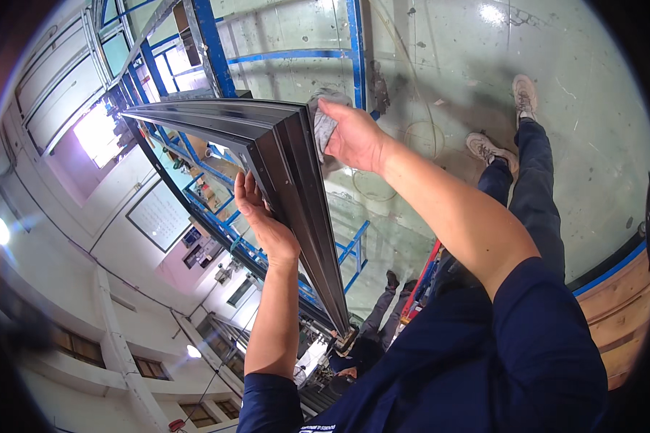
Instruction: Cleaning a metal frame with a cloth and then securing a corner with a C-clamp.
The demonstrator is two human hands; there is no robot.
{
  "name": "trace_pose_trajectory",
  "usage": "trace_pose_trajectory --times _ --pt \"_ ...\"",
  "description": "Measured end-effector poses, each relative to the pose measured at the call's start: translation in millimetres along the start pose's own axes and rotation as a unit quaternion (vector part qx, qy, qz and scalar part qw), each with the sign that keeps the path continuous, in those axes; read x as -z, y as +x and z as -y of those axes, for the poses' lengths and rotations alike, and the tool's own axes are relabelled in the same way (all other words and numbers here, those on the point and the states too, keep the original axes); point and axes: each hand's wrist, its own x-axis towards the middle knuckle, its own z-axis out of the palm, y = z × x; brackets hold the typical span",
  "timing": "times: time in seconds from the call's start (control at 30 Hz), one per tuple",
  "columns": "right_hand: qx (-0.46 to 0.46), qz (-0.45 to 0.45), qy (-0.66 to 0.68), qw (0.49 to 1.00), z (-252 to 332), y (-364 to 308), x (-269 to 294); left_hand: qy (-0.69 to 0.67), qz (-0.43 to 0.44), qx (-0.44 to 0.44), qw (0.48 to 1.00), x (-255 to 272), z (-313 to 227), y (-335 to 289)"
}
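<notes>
A dark metal frame [290,169] with grooved profiles stands before me, one corner pointing up between my hands. Against its right face, just below that corner, my right hand [357,138] presses a crumpled grey cloth [324,128], fingers closed over it. My left hand [269,229] is at the frame's left side, lower down, with its fingers curled at the inner edge. Part of that grip is hidden behind the profile. One long side of the frame runs away to the far left, the other toward the bottom middle.
Blue metal racks [359,54] stand behind and beneath the frame. A thin hose [419,86] lies on the pale green floor [585,130]. Another person [357,353] is by the frame's lower end. Wooden boards [621,317] are at the right edge.
</notes>
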Motion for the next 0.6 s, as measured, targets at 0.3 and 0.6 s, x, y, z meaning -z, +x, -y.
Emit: trace_pose_trajectory --times 0.3,0.6 --pt "0.074 -0.008 0.031 0.997 29.3 -2.8 -19.1 0.015 -0.007 0.032 0.999 -5.6 -5.2 -5.2" --pt "-0.002 -0.093 -0.068 0.993 42.3 -0.9 -45.2 0.115 -0.030 0.029 0.993 1.0 -2.1 3.1"
